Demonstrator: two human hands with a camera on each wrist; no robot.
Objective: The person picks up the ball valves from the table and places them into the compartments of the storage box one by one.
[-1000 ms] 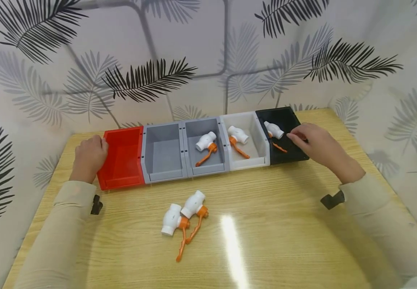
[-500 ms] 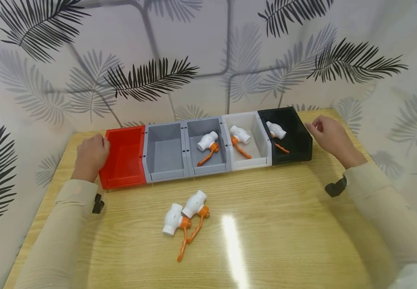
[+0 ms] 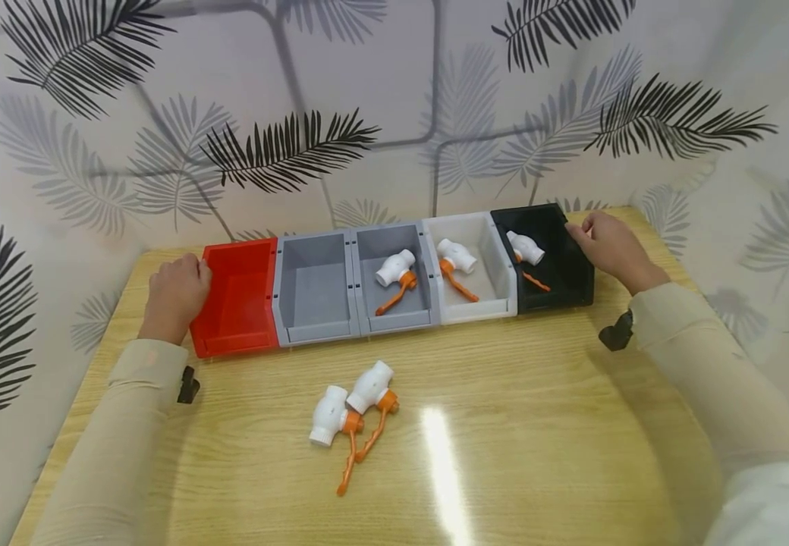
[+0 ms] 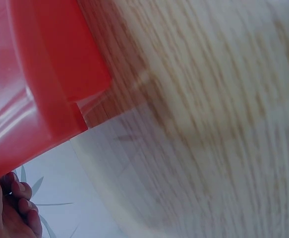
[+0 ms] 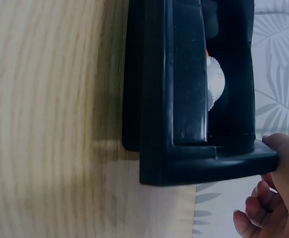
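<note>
My left hand (image 3: 177, 297) grips the left rim of the red bin (image 3: 236, 331) at the left end of a joined row. Its curled fingers (image 4: 23, 208) show under the red edge in the left wrist view. At the other end, my right hand (image 3: 611, 250) holds the right rim of the black bin (image 3: 568, 273), thumb over the edge and fingers outside. A white ball valve (image 3: 526, 248) with an orange handle lies in the black bin. Similar valves lie in the white bin (image 3: 479, 309) and in the right grey bin (image 3: 397, 322).
Two more ball valves, one (image 3: 329, 415) beside the other (image 3: 370, 385), lie on the wooden table (image 3: 517, 425) in front of the row, handles touching. The left grey bin (image 3: 314, 284) shows a bare floor. A leaf-patterned wall (image 3: 394, 182) stands behind.
My right hand first drew away from the black bin to the right, then came back onto its right rim. The left hand has stayed on the red bin; the valves lie as before.
</note>
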